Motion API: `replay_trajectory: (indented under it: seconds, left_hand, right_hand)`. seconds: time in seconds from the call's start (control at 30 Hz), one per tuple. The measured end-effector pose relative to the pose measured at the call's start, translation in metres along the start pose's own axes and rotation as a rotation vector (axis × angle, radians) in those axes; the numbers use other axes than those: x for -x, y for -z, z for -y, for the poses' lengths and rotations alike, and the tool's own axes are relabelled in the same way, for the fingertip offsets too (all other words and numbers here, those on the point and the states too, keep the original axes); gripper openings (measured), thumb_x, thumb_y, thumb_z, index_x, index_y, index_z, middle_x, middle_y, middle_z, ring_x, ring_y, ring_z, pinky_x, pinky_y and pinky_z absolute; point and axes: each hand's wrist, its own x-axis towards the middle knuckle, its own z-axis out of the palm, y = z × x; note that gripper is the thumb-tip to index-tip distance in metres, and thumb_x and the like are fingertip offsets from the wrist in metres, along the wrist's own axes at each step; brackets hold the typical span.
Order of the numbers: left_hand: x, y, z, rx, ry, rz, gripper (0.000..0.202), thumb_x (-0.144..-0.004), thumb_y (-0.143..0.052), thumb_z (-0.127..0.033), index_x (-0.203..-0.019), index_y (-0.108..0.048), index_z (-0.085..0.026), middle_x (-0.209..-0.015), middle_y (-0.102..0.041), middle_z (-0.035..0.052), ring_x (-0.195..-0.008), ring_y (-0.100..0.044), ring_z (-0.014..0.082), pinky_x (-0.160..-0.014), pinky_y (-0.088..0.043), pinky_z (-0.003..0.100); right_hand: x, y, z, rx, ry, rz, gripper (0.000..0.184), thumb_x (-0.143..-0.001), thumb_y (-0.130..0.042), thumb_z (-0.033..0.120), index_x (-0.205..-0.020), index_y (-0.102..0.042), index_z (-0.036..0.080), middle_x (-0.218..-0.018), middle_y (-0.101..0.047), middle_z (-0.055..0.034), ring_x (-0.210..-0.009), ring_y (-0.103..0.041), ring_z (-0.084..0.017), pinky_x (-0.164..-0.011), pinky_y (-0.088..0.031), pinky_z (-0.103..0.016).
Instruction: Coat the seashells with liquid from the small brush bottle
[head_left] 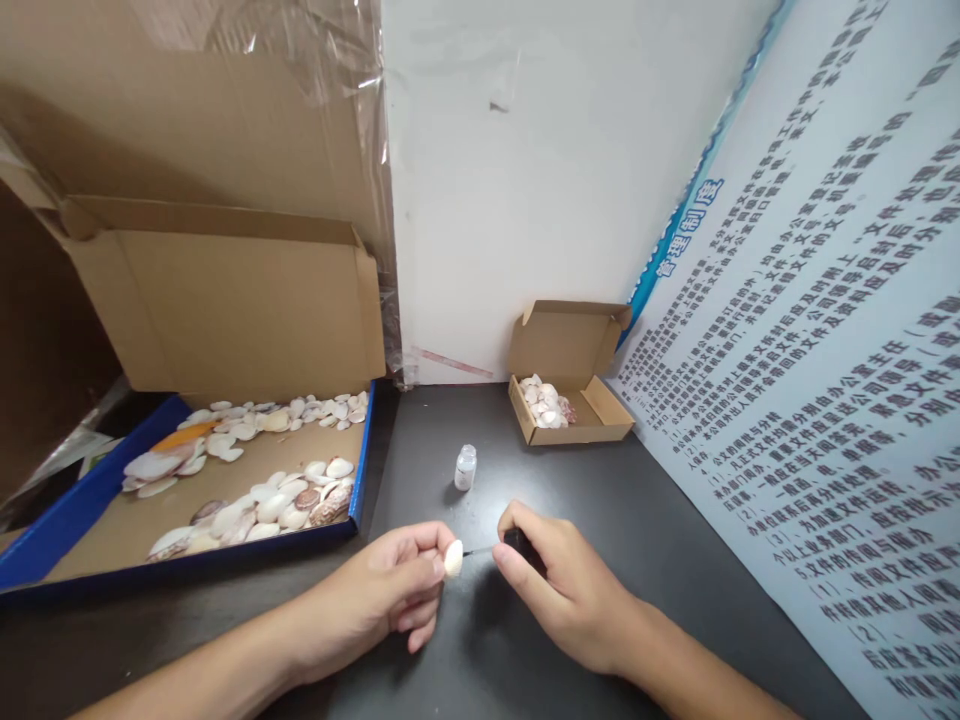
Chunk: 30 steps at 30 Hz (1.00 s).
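My left hand (394, 590) pinches a small white shell (453, 558) between thumb and forefinger, just above the dark table (570, 500). My right hand (559, 585) is closed on a thin black-handled brush (487, 549), whose tip touches the shell. A small clear bottle (465, 467) with pale contents stands on the table a little beyond both hands.
A large open cardboard box with a blue rim (358, 470) holds several shells at the left. A small open cardboard box (577, 425) with several shells sits at the back right. A white wall stands behind. A printed poster (810, 400) leans along the right.
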Motion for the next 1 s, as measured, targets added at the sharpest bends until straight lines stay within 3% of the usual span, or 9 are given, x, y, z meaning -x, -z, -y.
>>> replay_trajectory:
  seconds: [0.23,0.43,0.63,0.83,1.0]
  left_hand:
    - [0.0012,-0.0003,-0.0001,0.016,0.013,-0.02,0.034,-0.083,-0.068,-0.047,-0.084,-0.049,-0.019,-0.055,-0.03,-0.0095,-0.046,-0.023,0.006,-0.048,-0.035,0.02]
    - [0.0013,-0.0008,-0.0008,0.014,0.009,-0.026,0.035,-0.081,-0.069,-0.047,-0.082,-0.049,-0.018,-0.054,-0.03,-0.0096,-0.046,-0.023,0.0059,-0.047,-0.035,0.02]
    - [0.0005,-0.0002,-0.001,0.012,0.019,-0.031,0.034,-0.081,-0.07,-0.046,-0.083,-0.049,-0.019,-0.056,-0.031,-0.0095,-0.046,-0.023,0.0059,-0.048,-0.035,0.02]
    - [0.0019,-0.0001,-0.0008,0.002,0.022,-0.02,0.035,-0.082,-0.069,-0.047,-0.083,-0.049,-0.018,-0.055,-0.03,-0.0094,-0.046,-0.024,0.0059,-0.049,-0.035,0.02]
    - [0.0016,0.0002,-0.0005,0.013,0.031,-0.035,0.035,-0.081,-0.07,-0.047,-0.084,-0.049,-0.018,-0.057,-0.031,-0.0089,-0.047,-0.024,0.0057,-0.049,-0.036,0.02]
  right_hand:
    - [0.0028,0.0029,0.001,-0.098,0.071,-0.032,0.024,-0.099,-0.041,0.037,-0.082,-0.044,0.02,-0.064,-0.041,0.0046,-0.058,-0.039,-0.011,-0.057,-0.03,-0.025]
    - [0.0016,0.0025,0.0019,0.01,0.014,-0.018,0.023,-0.098,-0.043,0.034,-0.08,-0.043,0.02,-0.063,-0.042,0.005,-0.057,-0.039,-0.011,-0.056,-0.028,-0.025]
    - [0.0028,0.0027,0.0012,-0.095,0.088,-0.029,0.023,-0.098,-0.041,0.036,-0.081,-0.044,0.02,-0.065,-0.04,0.0045,-0.058,-0.039,-0.011,-0.057,-0.029,-0.025]
    - [0.0004,0.0019,0.0017,0.006,0.007,-0.035,0.022,-0.097,-0.044,0.033,-0.08,-0.044,0.02,-0.064,-0.042,0.0045,-0.058,-0.04,-0.011,-0.058,-0.028,-0.025]
    - [0.0023,0.0036,0.0028,-0.132,0.074,-0.036,0.024,-0.098,-0.04,0.036,-0.081,-0.043,0.02,-0.063,-0.039,0.005,-0.057,-0.038,-0.011,-0.057,-0.029,-0.024]
